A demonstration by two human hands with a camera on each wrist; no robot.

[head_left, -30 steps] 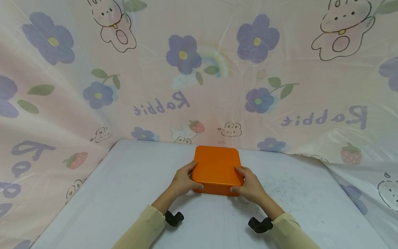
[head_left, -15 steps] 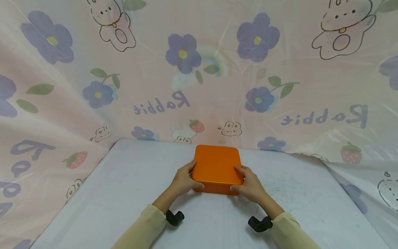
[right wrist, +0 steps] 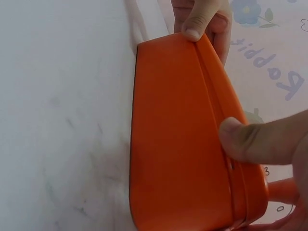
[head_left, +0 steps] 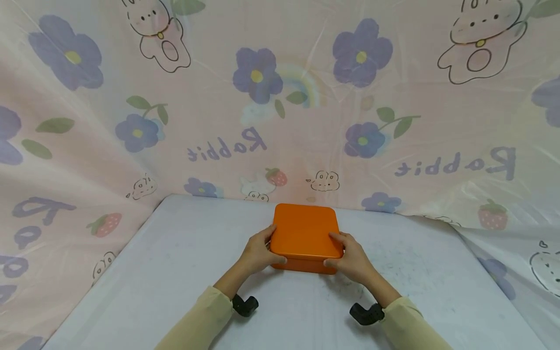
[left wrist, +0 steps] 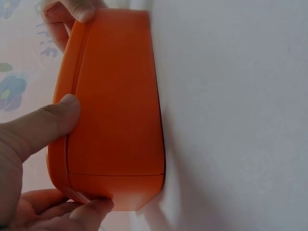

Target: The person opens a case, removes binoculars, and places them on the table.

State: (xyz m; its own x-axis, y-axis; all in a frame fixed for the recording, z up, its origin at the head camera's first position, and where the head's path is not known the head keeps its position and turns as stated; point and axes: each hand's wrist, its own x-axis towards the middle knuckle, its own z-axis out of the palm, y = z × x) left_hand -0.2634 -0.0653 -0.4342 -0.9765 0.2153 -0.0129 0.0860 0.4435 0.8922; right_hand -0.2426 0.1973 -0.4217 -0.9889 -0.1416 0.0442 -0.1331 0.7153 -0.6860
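Observation:
An orange square box (head_left: 305,231) with rounded corners and a lid stands on the white table, near its back edge. My left hand (head_left: 257,253) grips the box's left front corner, thumb on the front face and fingers along the left side. On the opposite side my right hand (head_left: 352,257) grips the right front corner in the same way. The left wrist view shows the left thumb (left wrist: 70,111) across the seam between lid and body of the box (left wrist: 115,96). In the right wrist view the right thumb (right wrist: 232,131) presses at that seam too.
The white tabletop (head_left: 188,253) has grey smudges to the right of the box. Behind and beside it hangs a pink curtain (head_left: 302,136) printed with flowers and rabbits. A black wrist mount (head_left: 246,306) sits on the left wrist, another black mount (head_left: 366,314) on the right.

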